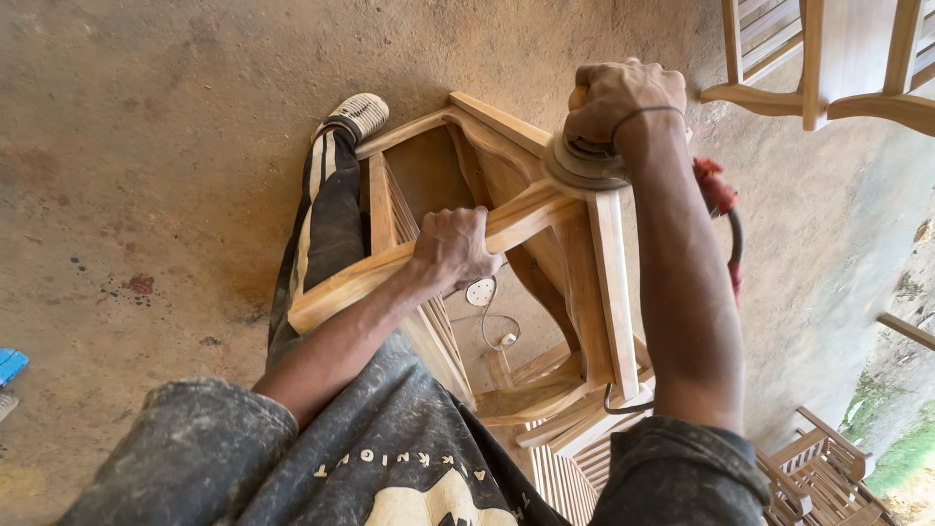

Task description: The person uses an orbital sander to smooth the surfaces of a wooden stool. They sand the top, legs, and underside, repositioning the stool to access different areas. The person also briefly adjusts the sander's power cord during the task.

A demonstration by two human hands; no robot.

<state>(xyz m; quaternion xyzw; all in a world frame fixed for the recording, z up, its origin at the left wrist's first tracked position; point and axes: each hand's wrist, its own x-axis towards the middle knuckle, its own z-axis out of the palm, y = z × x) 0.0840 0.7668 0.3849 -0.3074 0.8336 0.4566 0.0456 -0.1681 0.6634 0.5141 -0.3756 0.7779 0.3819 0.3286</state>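
A bare wooden chair frame (609, 282) stands tilted in front of me, leaning against my leg. My left hand (453, 248) is wrapped around its long upper rail and holds it steady. My right hand (618, 97) grips the top of a round disc sander (582, 166), whose pad presses on the corner where the rail meets an upright. A red part of the tool and its black cord (726, 209) show behind my right forearm.
My left leg in dark striped trousers ends in a worn shoe (355, 115) on the dusty concrete floor (156, 146). More unfinished wooden chairs stand at the top right (828, 58) and bottom right (823, 477). A blue scrap (10, 365) lies at the left edge.
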